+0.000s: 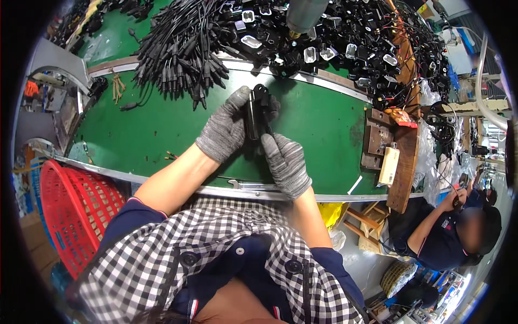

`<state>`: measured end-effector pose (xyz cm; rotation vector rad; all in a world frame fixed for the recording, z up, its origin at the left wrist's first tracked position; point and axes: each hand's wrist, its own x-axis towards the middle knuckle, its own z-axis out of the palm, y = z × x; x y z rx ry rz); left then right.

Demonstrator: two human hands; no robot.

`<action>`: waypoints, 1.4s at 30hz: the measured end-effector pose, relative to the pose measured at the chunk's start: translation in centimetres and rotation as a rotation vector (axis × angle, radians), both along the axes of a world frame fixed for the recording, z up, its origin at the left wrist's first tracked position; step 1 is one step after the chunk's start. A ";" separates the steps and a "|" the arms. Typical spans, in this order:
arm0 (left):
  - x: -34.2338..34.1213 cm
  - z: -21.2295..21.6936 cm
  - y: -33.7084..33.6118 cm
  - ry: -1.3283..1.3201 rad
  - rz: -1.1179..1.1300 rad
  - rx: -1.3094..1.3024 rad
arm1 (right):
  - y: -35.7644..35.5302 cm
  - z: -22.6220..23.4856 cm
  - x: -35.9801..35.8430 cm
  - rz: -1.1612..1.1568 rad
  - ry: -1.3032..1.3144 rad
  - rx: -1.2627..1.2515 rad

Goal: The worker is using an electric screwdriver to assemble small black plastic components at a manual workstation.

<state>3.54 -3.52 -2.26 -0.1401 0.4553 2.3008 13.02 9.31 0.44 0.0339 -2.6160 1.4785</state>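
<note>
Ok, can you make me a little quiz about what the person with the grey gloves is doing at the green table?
1. True or false: both gloved hands, the left hand and the right hand, are on the black part.
2. What colour is the basket beside the person's left arm? A) blue B) red C) yellow
3. Fill in: beyond the black part, at the far edge of the green table, lies a bundle of black ____.

Key
1. True: each hand has a grip on it, holding it just above the table.
2. B, red.
3. Cables.
</note>
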 end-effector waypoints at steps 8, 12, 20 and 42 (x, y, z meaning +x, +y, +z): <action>0.3 0.5 -0.1 -0.044 -0.010 0.034 | -0.3 -1.3 0.2 -0.044 0.001 -0.057; 0.1 0.5 -0.3 0.009 -0.060 0.034 | -0.3 -0.7 0.3 -0.065 -0.120 -0.120; 0.4 0.7 -0.4 0.281 -0.078 -0.070 | 0.0 -0.1 0.1 -0.108 -0.109 -0.163; 1.0 3.3 -0.4 0.944 -0.077 -0.999 | 2.0 0.0 -0.3 -0.194 -0.028 0.074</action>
